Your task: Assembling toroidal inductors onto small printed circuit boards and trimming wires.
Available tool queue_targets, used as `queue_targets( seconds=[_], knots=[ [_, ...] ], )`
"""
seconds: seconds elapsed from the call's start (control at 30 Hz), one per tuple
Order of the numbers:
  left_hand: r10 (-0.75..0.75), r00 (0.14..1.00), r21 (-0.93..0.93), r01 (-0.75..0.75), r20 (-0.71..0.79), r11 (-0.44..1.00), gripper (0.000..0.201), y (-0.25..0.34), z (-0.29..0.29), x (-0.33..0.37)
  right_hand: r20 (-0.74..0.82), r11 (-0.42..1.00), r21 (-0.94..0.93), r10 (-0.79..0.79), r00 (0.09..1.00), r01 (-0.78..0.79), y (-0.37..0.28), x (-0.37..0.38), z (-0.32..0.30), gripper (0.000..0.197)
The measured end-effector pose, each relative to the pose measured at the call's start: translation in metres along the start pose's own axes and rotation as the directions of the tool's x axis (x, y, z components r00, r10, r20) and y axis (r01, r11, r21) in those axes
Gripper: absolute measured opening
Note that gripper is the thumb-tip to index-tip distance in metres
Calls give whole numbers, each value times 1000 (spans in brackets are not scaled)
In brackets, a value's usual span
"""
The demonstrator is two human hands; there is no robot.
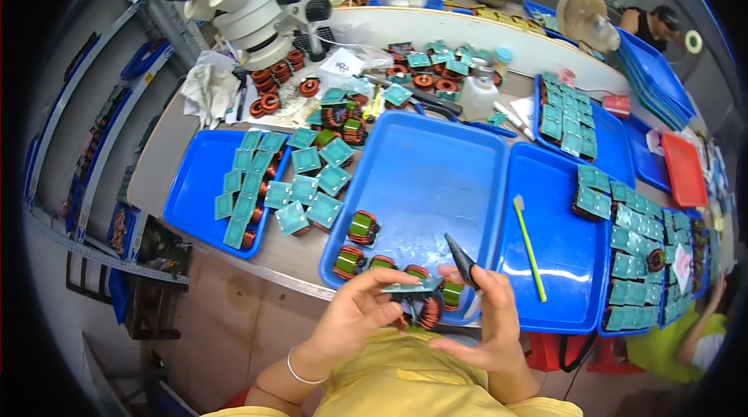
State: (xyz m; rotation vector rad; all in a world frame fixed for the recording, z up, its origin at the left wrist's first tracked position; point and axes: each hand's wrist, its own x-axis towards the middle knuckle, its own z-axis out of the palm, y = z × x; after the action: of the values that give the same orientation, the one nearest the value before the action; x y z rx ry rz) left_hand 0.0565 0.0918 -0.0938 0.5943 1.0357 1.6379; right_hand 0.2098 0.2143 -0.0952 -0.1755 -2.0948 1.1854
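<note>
My left hand [360, 314] is closed on a copper-wound coil [428, 313] with a green plate on top, just over the front edge of the large blue tray. Fingers and thumb pinch it at its left side. My right hand [492, 323] grips a black tapered tool [460, 258], its point up and to the left; its exact kind I cannot make out. The right thumb is stretched out toward the coil, apart from it. Several green-and-copper coils [362, 228] lie in the near left part of the large blue tray [374, 152].
Left stands a blue tray [191, 191] with green-plated coils; more coils [305, 191] lie beside it. A yellow-green brush [531, 249] rests in the right tray. Behind are a microscope [257, 8], a bottle [478, 94] and a fan [584, 18]. Other people are beyond the partition and at the right.
</note>
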Motion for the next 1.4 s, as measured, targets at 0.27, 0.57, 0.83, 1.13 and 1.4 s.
queue_targets(
  seconds=[0.27, 0.57, 0.83, 1.13, 1.4],
  knots=[
    [17, 965, 46, -30, 262, 998, 60, 1, 34, 7, -262, 930, 368, 86, 961, 17, 2, -19, -8, 85],
    [130, 977, 509, -198, 167, 837, 65, 7, 41, 9, -268, 911, 407, 46, 962, 70, 10, -21, -13, 88],
    [182, 949, 649, -310, 258, 694, 62, 8, 37, 13, -295, 943, 324, 18, 955, 82, 4, -16, -15, 92],
    [128, 982, 389, -173, 140, 905, 75, 7, 45, 5, -305, 972, 220, -10, 952, 80, -3, -17, -16, 99],
    [143, 960, 551, -258, 243, 794, 77, 12, 36, 5, -284, 933, 359, 95, 954, 14, -5, -16, -13, 93]
  ],
)
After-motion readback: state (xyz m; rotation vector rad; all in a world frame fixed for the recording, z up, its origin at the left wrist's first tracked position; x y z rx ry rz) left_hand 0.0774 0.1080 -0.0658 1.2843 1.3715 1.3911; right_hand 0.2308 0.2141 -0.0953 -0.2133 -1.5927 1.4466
